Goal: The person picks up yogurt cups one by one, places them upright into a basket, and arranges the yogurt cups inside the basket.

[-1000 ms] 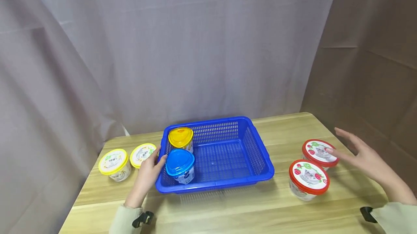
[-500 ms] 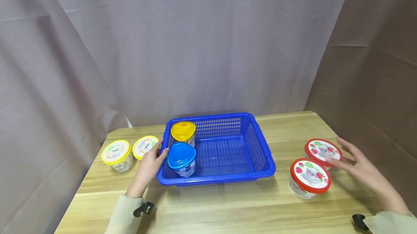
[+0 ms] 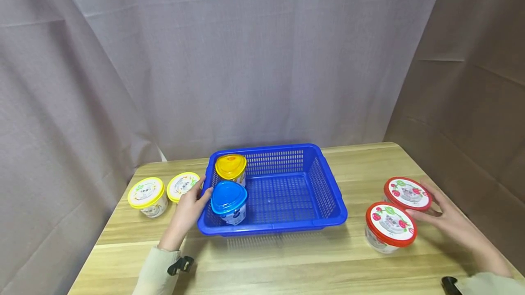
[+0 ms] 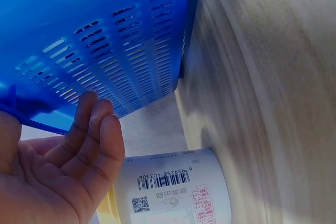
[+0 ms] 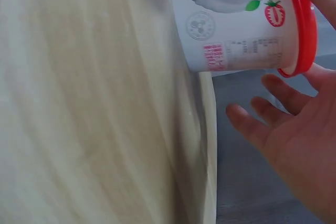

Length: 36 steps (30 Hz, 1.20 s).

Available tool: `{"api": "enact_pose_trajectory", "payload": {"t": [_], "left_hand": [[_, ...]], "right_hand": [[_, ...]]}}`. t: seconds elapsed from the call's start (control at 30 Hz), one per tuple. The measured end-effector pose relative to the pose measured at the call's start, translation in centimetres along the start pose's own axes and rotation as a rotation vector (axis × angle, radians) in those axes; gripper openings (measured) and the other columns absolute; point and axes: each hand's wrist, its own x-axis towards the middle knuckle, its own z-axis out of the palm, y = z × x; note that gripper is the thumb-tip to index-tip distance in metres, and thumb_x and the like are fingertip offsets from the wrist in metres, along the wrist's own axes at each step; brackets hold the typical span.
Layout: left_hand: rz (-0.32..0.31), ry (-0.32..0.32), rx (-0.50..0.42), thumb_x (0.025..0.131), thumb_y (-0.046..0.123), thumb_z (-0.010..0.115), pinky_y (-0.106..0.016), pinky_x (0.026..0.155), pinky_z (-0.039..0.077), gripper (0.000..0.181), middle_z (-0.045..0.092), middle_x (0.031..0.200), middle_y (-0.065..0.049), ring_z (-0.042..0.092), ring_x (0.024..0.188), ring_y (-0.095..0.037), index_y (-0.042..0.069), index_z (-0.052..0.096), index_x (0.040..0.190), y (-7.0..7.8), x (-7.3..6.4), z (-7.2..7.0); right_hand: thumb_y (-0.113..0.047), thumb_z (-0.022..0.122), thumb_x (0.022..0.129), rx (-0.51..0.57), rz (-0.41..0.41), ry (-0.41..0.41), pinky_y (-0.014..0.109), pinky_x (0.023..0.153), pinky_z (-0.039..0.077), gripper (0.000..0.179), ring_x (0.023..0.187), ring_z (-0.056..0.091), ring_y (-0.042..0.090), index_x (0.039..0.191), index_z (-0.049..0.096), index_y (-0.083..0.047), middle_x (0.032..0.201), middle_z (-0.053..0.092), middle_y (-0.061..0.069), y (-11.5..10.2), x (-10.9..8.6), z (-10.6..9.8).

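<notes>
A blue plastic basket (image 3: pixel 283 199) stands mid-table, with a yellow-lidded cup (image 3: pixel 231 166) and a blue-lidded cup (image 3: pixel 229 199) at its left end. My left hand (image 3: pixel 187 213) holds the basket's left rim, thumb on top and fingers (image 4: pixel 105 129) against the outer wall. At the right, my right hand (image 3: pixel 447 217) grips the farther red-lidded yogurt cup (image 3: pixel 408 193) around its lid, thumb on the near side and fingers on the far side. Strawberries show on that yogurt cup (image 5: pixel 241 24) in the right wrist view. A second red-lidded yogurt cup (image 3: pixel 391 226) stands just in front.
Two cups with white-and-yellow lids stand left of the basket: an outer cup (image 3: pixel 147 194) and an inner cup (image 3: pixel 182 185) close beside my left hand. The wooden table (image 3: pixel 262 267) ends at a grey curtain (image 3: pixel 262 58) behind and a brown one (image 3: pixel 467 117) at right.
My right hand has moved down and in from beside the farther red-lidded yogurt cup and closed around its lid. My left hand stays on the basket rim; the head view has shifted slightly.
</notes>
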Motion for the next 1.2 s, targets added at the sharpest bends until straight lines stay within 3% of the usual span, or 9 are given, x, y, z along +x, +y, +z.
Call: {"api": "enact_pose_trajectory", "payload": {"t": [0.17,0.33,0.43,0.5,0.57,0.6,0.73,1.0,1.2], "left_hand": [[0.002,0.005,0.001,0.104,0.031,0.058,-0.054,0.097,0.048,0.057,0.069,0.113,-0.022,0.066,0.101,-0.031,-0.001,0.045,0.150,-0.1,0.0,0.0],[0.004,0.007,0.001,0.104,0.031,0.058,-0.054,0.096,0.048,0.057,0.070,0.110,-0.021,0.065,0.099,-0.031,-0.001,0.045,0.149,0.0,0.0,0.1],[0.004,0.007,0.004,0.104,0.031,0.058,-0.053,0.095,0.049,0.057,0.070,0.107,-0.020,0.065,0.096,-0.030,-0.001,0.045,0.149,-0.1,0.0,0.1],[0.003,0.006,0.003,0.104,0.031,0.058,-0.053,0.094,0.049,0.057,0.070,0.106,-0.019,0.065,0.095,-0.029,-0.001,0.045,0.150,-0.1,0.1,0.1],[0.002,0.005,0.002,0.104,0.031,0.058,-0.053,0.094,0.049,0.057,0.070,0.107,-0.019,0.065,0.095,-0.029,-0.001,0.045,0.150,-0.1,0.1,0.0],[0.002,0.004,0.002,0.104,0.032,0.058,-0.053,0.094,0.049,0.057,0.070,0.107,-0.019,0.065,0.095,-0.029,-0.001,0.045,0.150,-0.1,0.1,0.0],[0.003,0.006,-0.002,0.104,0.031,0.058,-0.053,0.094,0.050,0.057,0.070,0.107,-0.019,0.065,0.095,-0.029,-0.001,0.045,0.149,-0.1,0.1,0.0],[0.003,0.009,-0.010,0.104,0.031,0.058,-0.050,0.090,0.052,0.057,0.070,0.105,-0.018,0.066,0.090,-0.026,-0.001,0.045,0.149,0.0,0.0,0.0],[0.008,0.009,-0.008,0.103,0.030,0.059,-0.050,0.088,0.052,0.057,0.070,0.104,-0.018,0.065,0.088,-0.026,-0.002,0.045,0.149,0.0,0.1,0.0]], "right_hand": [[-0.024,0.065,0.100,0.061,0.035,-0.028,0.008,0.075,0.038,0.100,0.132,0.022,0.070,0.161,-0.014,-0.016,0.163,-0.002,0.030,0.3,0.3,0.4],[-0.026,0.062,0.101,0.092,0.054,-0.038,0.003,0.082,0.031,0.100,0.138,0.013,0.064,0.159,-0.019,-0.026,0.165,-0.007,0.026,0.3,0.2,0.5],[-0.026,0.061,0.101,0.132,0.071,-0.049,0.027,0.113,0.029,0.099,0.141,0.004,0.061,0.158,-0.021,-0.025,0.164,-0.009,0.026,0.4,0.2,0.6],[-0.027,0.060,0.102,0.131,0.078,-0.045,0.031,0.115,0.028,0.099,0.145,0.004,0.056,0.158,-0.021,-0.020,0.163,-0.005,0.031,0.5,0.3,0.7],[-0.024,0.060,0.102,0.127,0.056,-0.027,0.033,0.113,0.032,0.098,0.151,0.014,0.034,0.159,-0.019,-0.012,0.160,0.004,0.035,0.6,0.3,0.9],[-0.022,0.060,0.102,0.116,0.038,-0.014,0.022,0.106,0.037,0.097,0.148,0.023,0.020,0.159,-0.017,-0.009,0.158,0.009,0.035,0.7,0.3,1.0],[-0.015,0.063,0.100,0.101,-0.034,0.036,0.006,0.080,0.041,0.094,0.109,0.035,-0.019,0.160,-0.009,-0.004,0.145,0.028,0.023,1.1,0.5,1.4],[-0.014,0.065,0.098,0.086,-0.047,0.057,0.009,0.077,0.043,0.094,0.102,0.036,-0.021,0.158,-0.006,0.000,0.137,0.033,0.016,1.4,0.5,1.5],[-0.015,0.065,0.098,0.083,-0.042,0.072,0.009,0.076,0.044,0.093,0.101,0.039,-0.020,0.158,-0.004,0.001,0.133,0.036,-0.008,1.2,0.4,1.5]]}}
